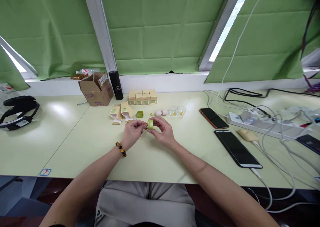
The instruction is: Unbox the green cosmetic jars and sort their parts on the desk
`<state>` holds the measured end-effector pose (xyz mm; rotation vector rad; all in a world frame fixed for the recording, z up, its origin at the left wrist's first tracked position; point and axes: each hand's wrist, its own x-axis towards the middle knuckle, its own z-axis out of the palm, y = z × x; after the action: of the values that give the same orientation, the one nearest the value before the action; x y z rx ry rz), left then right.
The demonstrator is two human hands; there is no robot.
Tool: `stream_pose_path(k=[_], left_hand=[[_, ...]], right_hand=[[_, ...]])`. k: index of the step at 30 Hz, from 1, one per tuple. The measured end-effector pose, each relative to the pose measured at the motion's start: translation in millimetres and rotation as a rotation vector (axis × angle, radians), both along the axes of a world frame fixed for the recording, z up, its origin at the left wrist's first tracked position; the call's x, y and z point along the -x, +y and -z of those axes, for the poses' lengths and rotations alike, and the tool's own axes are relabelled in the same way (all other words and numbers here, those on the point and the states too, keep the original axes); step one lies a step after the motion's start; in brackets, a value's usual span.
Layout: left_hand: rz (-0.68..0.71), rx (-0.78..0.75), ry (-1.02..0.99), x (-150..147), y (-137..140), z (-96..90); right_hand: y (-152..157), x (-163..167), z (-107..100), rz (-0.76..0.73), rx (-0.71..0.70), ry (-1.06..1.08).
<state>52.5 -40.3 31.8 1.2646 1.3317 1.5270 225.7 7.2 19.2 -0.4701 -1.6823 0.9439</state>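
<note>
My right hand [163,130] grips a small light-green container [150,124] between thumb and fingers, holding it above the table. My left hand [133,132], a beaded bracelet on its wrist, is pinched closed against the container's left side. Whatever lies between those fingertips is too small to make out. Just beyond my hands sits a green square dish [140,114]. To its right are a tiny yellow piece [151,114], two pale pink cylinders [158,113] and two clear plastic cups [181,110] with yellow bits inside. Two opened kraft boxes [127,110] lie to the dish's left.
Several closed kraft boxes [142,97] stand in a row at the back. Left of them are a black bottle [115,85] and a cardboard carton [98,92]. Phones [237,148], a power strip [265,125] and tangled cables spread over the right side. A black headset [18,113] rests far left.
</note>
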Motion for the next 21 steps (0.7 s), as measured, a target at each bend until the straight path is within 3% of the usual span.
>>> stream_pose_path(k=[17,21], left_hand=[[0.03,-0.004,-0.088,-1.4,3.1,2.4],[0.089,-0.076,-0.041,1.6,4.0,1.5]], right_hand=[[0.3,-0.2,0.7,-0.019,-0.034,-0.045],[-2.0,-0.6,-4.3,0.003,-0.053,-0.08]])
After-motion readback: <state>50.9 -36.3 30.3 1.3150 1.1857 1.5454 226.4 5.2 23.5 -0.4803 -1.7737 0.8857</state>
